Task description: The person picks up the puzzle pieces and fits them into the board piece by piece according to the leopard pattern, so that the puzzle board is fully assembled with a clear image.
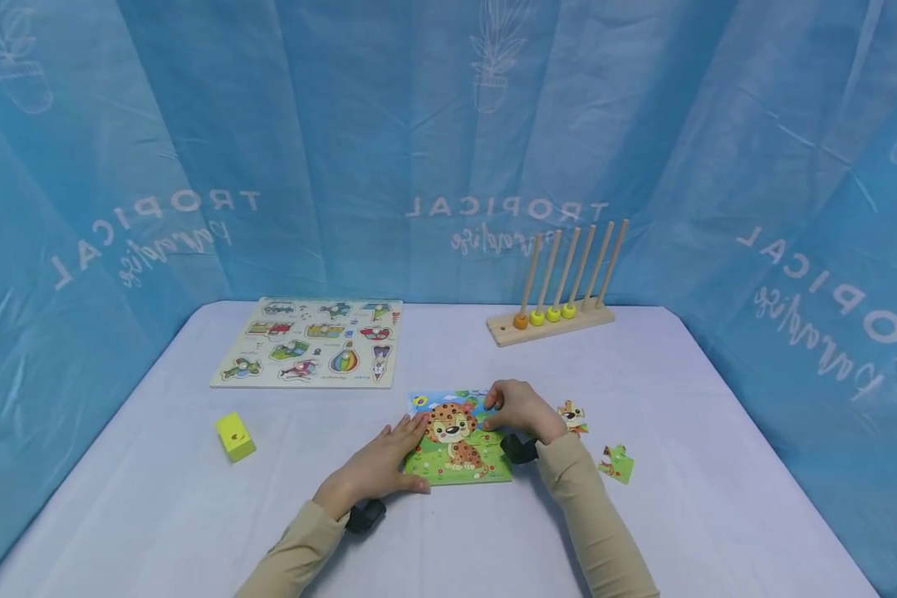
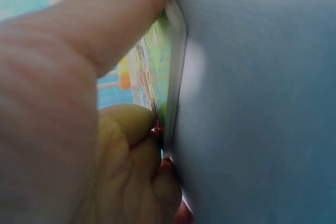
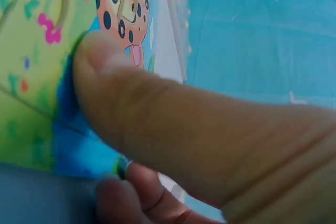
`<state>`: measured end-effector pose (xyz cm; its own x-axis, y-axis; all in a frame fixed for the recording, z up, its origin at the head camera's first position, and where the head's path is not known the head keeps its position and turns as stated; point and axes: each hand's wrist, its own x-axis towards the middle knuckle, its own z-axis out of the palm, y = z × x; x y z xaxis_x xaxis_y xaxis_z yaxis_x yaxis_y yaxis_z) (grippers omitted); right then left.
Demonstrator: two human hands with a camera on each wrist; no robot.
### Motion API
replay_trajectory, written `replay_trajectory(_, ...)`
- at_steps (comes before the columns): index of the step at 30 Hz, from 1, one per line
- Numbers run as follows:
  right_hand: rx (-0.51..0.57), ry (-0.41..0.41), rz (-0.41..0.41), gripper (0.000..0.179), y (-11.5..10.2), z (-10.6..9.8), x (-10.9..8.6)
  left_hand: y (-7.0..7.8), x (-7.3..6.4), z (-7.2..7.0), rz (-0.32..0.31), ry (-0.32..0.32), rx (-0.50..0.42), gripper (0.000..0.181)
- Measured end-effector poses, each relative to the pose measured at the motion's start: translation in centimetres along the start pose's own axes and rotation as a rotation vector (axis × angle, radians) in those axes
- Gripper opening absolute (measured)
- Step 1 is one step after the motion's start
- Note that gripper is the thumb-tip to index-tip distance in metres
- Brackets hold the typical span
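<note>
A leopard jigsaw puzzle [image 1: 458, 463] lies flat on the table between the hands. My left hand [image 1: 381, 461] rests along its left side, fingers extended at the edge and thumb by the near-left corner. In the left wrist view, the thumb and folded fingers border the board's pale edge [image 2: 178, 72]. Over the upper right part is my right hand [image 1: 522, 407], fingers bent. Its thumb [image 3: 105, 93] presses the printed face in the right wrist view, while curled fingertips [image 3: 118, 198] sit at the border. Two loose puzzle pieces, one with an animal face [image 1: 571, 415], one mostly green [image 1: 618, 463], lie right of it.
Back left lies a vehicle peg puzzle board [image 1: 332, 346]. A wooden bead rack [image 1: 590, 317] with upright rods and several orange and yellow beads stands at the back right. The yellow block [image 1: 235, 437] is at the left. Blue curtains [image 1: 359, 149] surround the white-covered table [image 1: 463, 548].
</note>
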<state>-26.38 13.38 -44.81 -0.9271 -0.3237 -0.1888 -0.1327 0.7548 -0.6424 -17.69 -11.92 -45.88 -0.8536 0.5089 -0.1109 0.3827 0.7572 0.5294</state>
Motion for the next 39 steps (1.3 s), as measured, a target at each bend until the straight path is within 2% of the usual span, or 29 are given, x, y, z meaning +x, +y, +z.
replay_trajectory(3,0.026,-0.011,-0.012,0.022,0.2,-0.2,-0.1,-0.1,0.1,0.1,0.007,-0.005,0.005,0.099)
replay_trajectory(6,0.097,0.0,-0.019,0.016,1.3,-0.8,-0.4,-0.1,0.1,0.2,0.016,-0.013,0.001,0.099)
replay_trajectory(10,0.123,0.094,-0.02,0.015,4.1,-2.9,-1.0,-0.1,0.0,0.2,0.01,-0.022,0.003,0.099)
replay_trajectory(13,0.091,0.16,-0.009,0.02,6.5,-5.0,-2.1,-0.1,0.0,0.1,0.004,-0.02,0.013,0.099)
replay_trajectory(15,0.091,0.172,0.006,0.025,8.1,-6.2,-3.1,-0.1,0.0,0.0,0.002,-0.019,0.014,0.099)
replay_trajectory(17,0.101,0.147,0.015,0.034,9.5,-6.9,-4.2,-0.1,-0.1,-0.2,-0.001,-0.021,0.011,0.099)
replay_trajectory(20,0.091,0.095,0.004,0.054,10.8,-6.9,-5.5,-0.2,-0.2,-0.3,-0.015,-0.028,0.006,0.099)
replay_trajectory(23,0.048,0.074,-0.02,0.067,10.9,-6.4,-5.7,-0.4,-0.3,-0.4,-0.027,-0.027,0.005,0.099)
replay_trajectory(27,-0.042,0.136,-0.004,0.063,9.5,-5.9,-4.4,-0.5,-0.1,-0.5,-0.023,-0.013,-0.002,0.099)
replay_trajectory(30,-0.047,0.188,0.037,0.06,8.6,-5.5,-3.0,-0.4,-0.1,-0.3,-0.009,-0.01,-0.013,0.099)
replay_trajectory(35,0.086,0.277,0.056,0.05,8.1,-4.5,-1.2,-0.1,-0.1,0.0,0.004,-0.024,-0.016,0.099)
replay_trajectory(39,0.203,0.346,0.055,0.042,7.4,-4.1,-0.6,0.0,0.0,-0.1,0.011,-0.01,-0.008,0.099)
